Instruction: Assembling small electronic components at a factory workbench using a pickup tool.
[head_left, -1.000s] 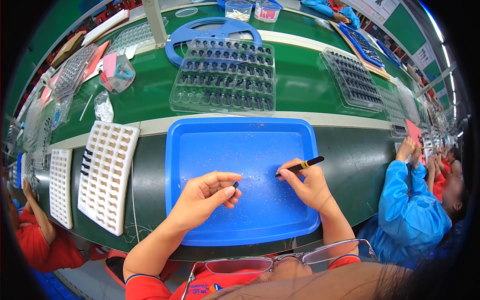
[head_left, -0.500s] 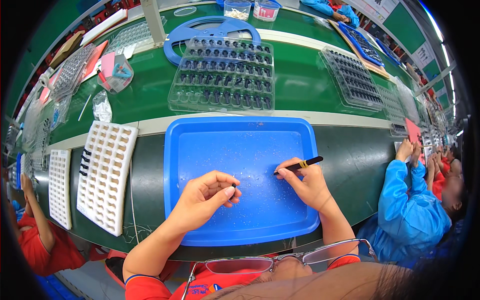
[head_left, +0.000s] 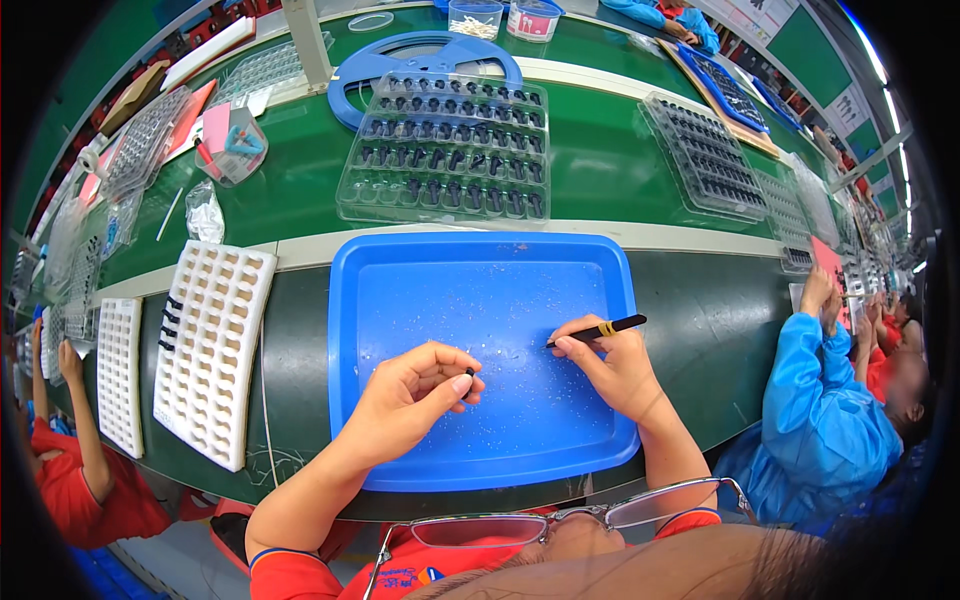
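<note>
Over the blue tray (head_left: 480, 475), my left hand (head_left: 410, 395) pinches a small black part (head_left: 469, 372) between thumb and fingers; most of that part is hidden. My right hand (head_left: 612, 365) grips a slim black pointed tool (head_left: 625, 323) with a yellow band, held like a pen. Its thin tip points left, apart from the black part. Pale specks lie scattered over the tray's floor. Left of the tray, a white moulded tray (head_left: 212, 350) with rows of hollows carries a few black parts (head_left: 169, 325) along its left side.
A clear blister tray (head_left: 445, 150) filled with black parts stands beyond the blue tray, partly on a blue reel (head_left: 350, 75). Another filled tray (head_left: 705, 155) lies at far right. A narrower white tray (head_left: 120, 375) sits at left. Co-workers sit close on both sides.
My hands and what they hold have hardly moved. At the left edge, a co-worker's arms have come up beside the trays. The blue-sleeved co-worker at right has shifted slightly.
</note>
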